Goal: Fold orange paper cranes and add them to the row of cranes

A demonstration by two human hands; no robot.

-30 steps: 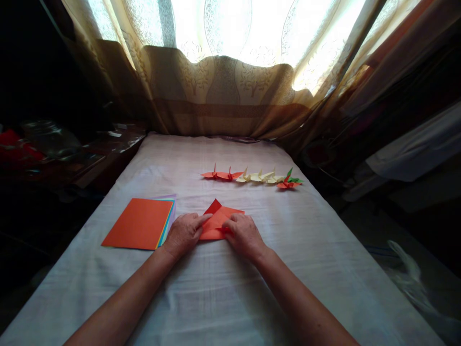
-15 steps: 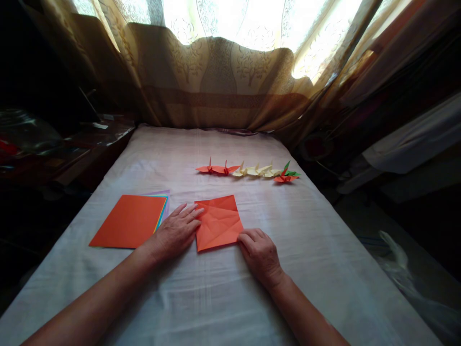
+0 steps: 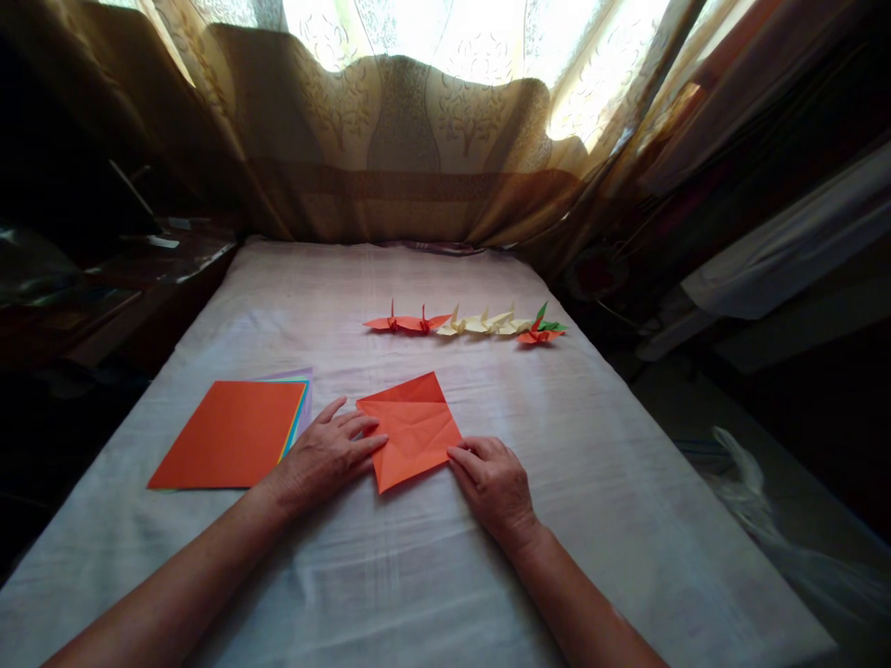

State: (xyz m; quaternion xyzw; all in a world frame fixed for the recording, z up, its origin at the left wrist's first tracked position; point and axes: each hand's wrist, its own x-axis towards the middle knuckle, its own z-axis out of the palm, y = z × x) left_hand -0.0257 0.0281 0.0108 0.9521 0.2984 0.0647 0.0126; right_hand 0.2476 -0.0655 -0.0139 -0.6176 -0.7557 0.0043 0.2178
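Observation:
A creased orange square of origami paper (image 3: 412, 434) lies slightly turned on the pale cloth between my hands. My left hand (image 3: 327, 455) rests flat at its left edge, fingers spread, with the fingertips on the paper. At the right corner, my right hand (image 3: 493, 482) pinches the paper between thumb and bent fingers. Left of my left hand is a stack of coloured paper (image 3: 226, 434), orange on top, with yellow, blue and purple edges showing.
Beyond the paper stands a row of folded paper cranes: red ones (image 3: 407, 324), cream ones (image 3: 484, 322), and an orange one (image 3: 539, 336) beside a green one (image 3: 553, 325). Pale cloth (image 3: 390, 575) covers the surface. A patterned curtain (image 3: 418, 139) hangs behind. Clear plastic (image 3: 758, 510) lies low at right.
The orange square has turned slightly anticlockwise between my hands, its right corner still pinched by my right hand. The whole view has shifted a little, so the surroundings appear further left.

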